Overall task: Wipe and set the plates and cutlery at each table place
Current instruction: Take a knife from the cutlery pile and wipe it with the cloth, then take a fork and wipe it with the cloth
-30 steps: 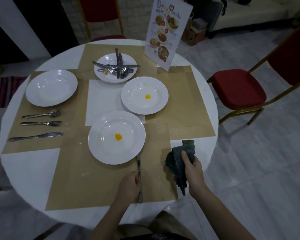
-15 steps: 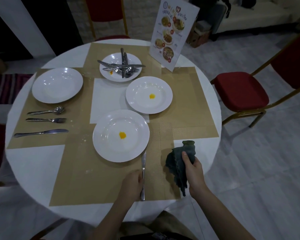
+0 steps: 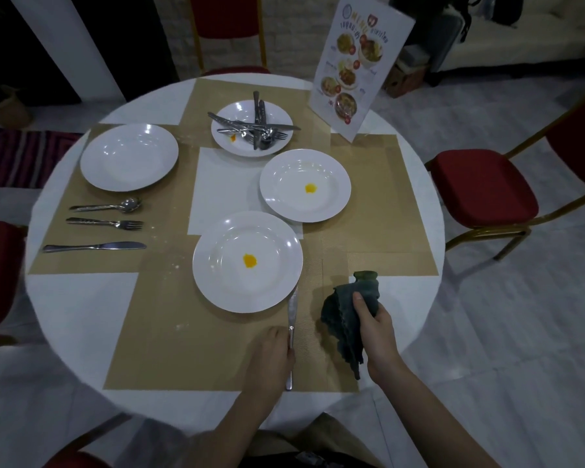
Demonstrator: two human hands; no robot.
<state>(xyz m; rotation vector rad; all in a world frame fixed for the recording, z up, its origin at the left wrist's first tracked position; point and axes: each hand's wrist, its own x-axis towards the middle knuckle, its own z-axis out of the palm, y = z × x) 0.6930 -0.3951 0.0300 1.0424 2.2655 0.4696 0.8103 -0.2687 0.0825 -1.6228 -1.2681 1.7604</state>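
**Knife laid beside a stained plate, cloth held ready**

From the head view, looking down on a round white desk (image 3: pixel 81 309) laid with tan placemats (image 3: pixel 190 352). The left hand (image 3: pixel 271 356) rests on a table knife (image 3: pixel 291 319), fingers curled over its handle; the knife lies flat on the mat, pointing away from the person, its tip just at the right rim of the nearest plate (image 3: pixel 247 261). That plate carries a small yellow-orange spot in its well. The right hand (image 3: pixel 375 336) grips a crumpled dark green cloth (image 3: pixel 345 315), thumb pressed into the fabric, the cloth bunched above the fist and hanging below it, just right of the knife and at the mat's right edge.

Beyond the near plate, up and to the right, sits a second plate (image 3: pixel 304 185) with the same yellow spot, the two rims nearly touching. Further back, a smaller plate (image 3: pixel 250 128) holds a loose heap of cutlery (image 3: pixel 257 126), handles crossing in several directions.

On the left side one place looks set: a clean plate (image 3: pixel 129 157), and below it a spoon (image 3: pixel 108 206), a fork (image 3: pixel 105 222) and a second knife (image 3: pixel 95 246) lying side by side, each apart from the next.

A standing menu card (image 3: pixel 358 69) leans at the far right edge of the desk. Red-cushioned chairs (image 3: pixel 483 187) with gold frames stand around it on a pale tiled floor.
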